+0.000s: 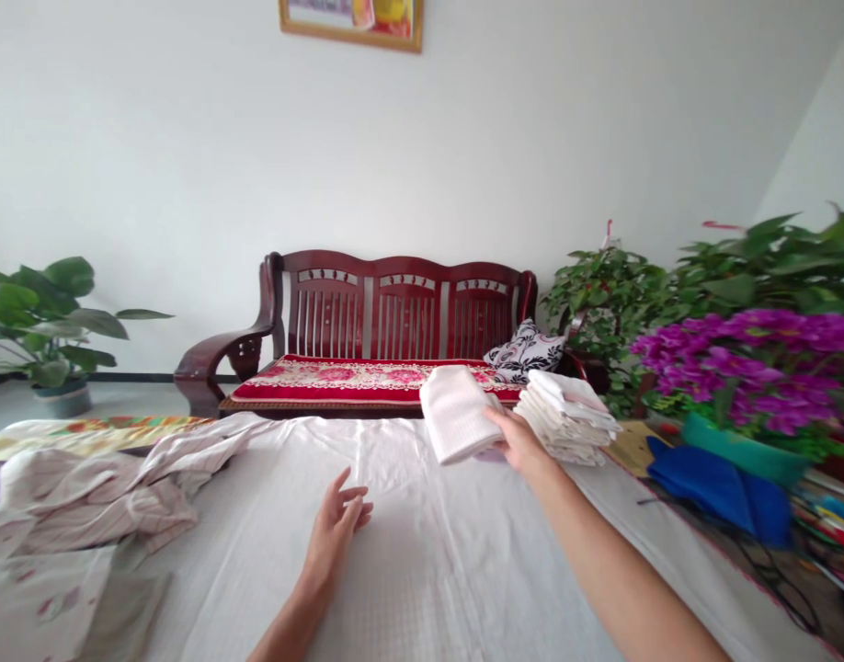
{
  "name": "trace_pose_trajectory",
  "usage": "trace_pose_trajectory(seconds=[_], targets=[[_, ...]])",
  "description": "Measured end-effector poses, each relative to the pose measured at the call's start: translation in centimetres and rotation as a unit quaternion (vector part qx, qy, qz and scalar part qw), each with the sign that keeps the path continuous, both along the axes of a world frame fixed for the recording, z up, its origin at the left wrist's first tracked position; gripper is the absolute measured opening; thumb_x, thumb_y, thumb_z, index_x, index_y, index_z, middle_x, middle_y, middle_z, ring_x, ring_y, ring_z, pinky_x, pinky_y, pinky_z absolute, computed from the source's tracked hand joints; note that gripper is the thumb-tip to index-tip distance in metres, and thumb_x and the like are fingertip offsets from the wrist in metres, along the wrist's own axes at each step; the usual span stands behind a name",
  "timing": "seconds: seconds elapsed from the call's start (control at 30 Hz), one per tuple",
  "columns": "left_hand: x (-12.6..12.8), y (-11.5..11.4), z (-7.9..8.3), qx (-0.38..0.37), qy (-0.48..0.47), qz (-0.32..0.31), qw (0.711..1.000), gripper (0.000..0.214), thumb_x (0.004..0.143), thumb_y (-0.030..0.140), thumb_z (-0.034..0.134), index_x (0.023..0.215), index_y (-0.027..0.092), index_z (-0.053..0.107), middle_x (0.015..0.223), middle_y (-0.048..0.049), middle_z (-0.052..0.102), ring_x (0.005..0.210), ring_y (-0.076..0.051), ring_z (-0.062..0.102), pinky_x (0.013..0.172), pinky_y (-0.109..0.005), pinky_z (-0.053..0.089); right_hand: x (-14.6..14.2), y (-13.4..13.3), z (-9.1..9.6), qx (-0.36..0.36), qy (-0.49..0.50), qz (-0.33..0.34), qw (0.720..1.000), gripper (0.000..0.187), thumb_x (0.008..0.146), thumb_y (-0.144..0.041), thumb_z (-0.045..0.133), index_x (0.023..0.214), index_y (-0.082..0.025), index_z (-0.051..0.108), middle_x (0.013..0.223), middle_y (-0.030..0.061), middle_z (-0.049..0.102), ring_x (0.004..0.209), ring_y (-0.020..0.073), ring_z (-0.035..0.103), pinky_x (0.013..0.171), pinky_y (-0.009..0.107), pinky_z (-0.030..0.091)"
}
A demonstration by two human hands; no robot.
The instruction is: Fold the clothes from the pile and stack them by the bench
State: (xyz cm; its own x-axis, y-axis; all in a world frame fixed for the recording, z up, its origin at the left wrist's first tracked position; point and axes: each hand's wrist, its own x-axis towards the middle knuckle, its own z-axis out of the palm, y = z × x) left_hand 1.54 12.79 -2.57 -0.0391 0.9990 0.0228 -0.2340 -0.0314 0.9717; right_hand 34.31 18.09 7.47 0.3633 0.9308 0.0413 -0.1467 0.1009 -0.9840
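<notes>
My right hand (515,439) grips the right edge of a folded white cloth (456,414), raised a little above the white sheet (394,570). Just right of it stands a stack of folded white cloths (566,418). My left hand (340,515) hovers over the sheet with nothing in it, its fingers apart and slightly curled. At the left lies a rumpled striped cloth (119,496), with a flatter pale printed cloth (46,602) in front of it. The fingertips of my right hand are partly hidden behind the folded cloth.
Beyond the sheet is a dark red wooden bench (404,313) with a patterned cushion (525,352). Purple flowers (759,368) in a green pot, a blue cloth (722,492) and dark cables (773,575) crowd the right side. A potted plant (60,322) stands far left.
</notes>
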Motion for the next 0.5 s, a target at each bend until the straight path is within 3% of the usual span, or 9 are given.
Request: trace_pose_trajectory(seconds=[0.1, 0.23, 0.37, 0.5], targets=[[0.2, 0.3, -0.7, 0.018, 0.045, -0.018, 0.999, 0.082, 0.074, 0.058, 0.072, 0.141, 0.018, 0.043, 0.108, -0.0092, 0.069, 0.086, -0.022, 0.072, 0.08, -0.037, 0.057, 3.4, 2.6, 0.6, -0.013, 0.038, -0.067, 0.997, 0.023, 0.074, -0.029, 0.075, 0.094, -0.021, 0.066, 0.078, 0.0016, 0.074, 0.072, 0.0176, 0.067, 0.054, 0.024, 0.051], [0.2, 0.5, -1.3, 0.038, 0.097, -0.043, 0.994, 0.08, 0.078, 0.06, 0.067, 0.141, 0.019, 0.042, 0.107, -0.0081, 0.069, 0.085, -0.021, 0.071, 0.079, -0.035, 0.056, 6.2, 4.6, 0.0, -0.054, 0.065, -0.126, 0.988, 0.016, 0.077, -0.021, 0.073, 0.089, -0.019, 0.063, 0.071, 0.0002, 0.07, 0.064, 0.0145, 0.065, 0.05, 0.021, 0.048], [0.1, 0.7, -1.6, 0.041, 0.117, -0.044, 0.991, 0.08, 0.078, 0.06, 0.065, 0.142, 0.019, 0.042, 0.106, -0.008, 0.069, 0.085, -0.022, 0.071, 0.079, -0.035, 0.055, 7.8, 5.7, -1.5, -0.11, 0.084, -0.151, 0.979, 0.016, 0.077, -0.017, 0.073, 0.087, -0.018, 0.061, 0.064, -0.0003, 0.067, 0.059, 0.0155, 0.064, 0.049, 0.023, 0.051], [0.0, 0.7, -1.7, 0.041, 0.128, -0.047, 0.99, 0.077, 0.079, 0.058, 0.064, 0.142, 0.02, 0.041, 0.107, -0.0078, 0.069, 0.085, -0.021, 0.071, 0.079, -0.035, 0.054, 8.6, 6.2, -2.3, -0.108, 0.086, -0.149, 0.979, 0.014, 0.08, -0.02, 0.072, 0.089, -0.019, 0.062, 0.07, -0.0001, 0.069, 0.064, 0.0151, 0.066, 0.055, 0.025, 0.055]])
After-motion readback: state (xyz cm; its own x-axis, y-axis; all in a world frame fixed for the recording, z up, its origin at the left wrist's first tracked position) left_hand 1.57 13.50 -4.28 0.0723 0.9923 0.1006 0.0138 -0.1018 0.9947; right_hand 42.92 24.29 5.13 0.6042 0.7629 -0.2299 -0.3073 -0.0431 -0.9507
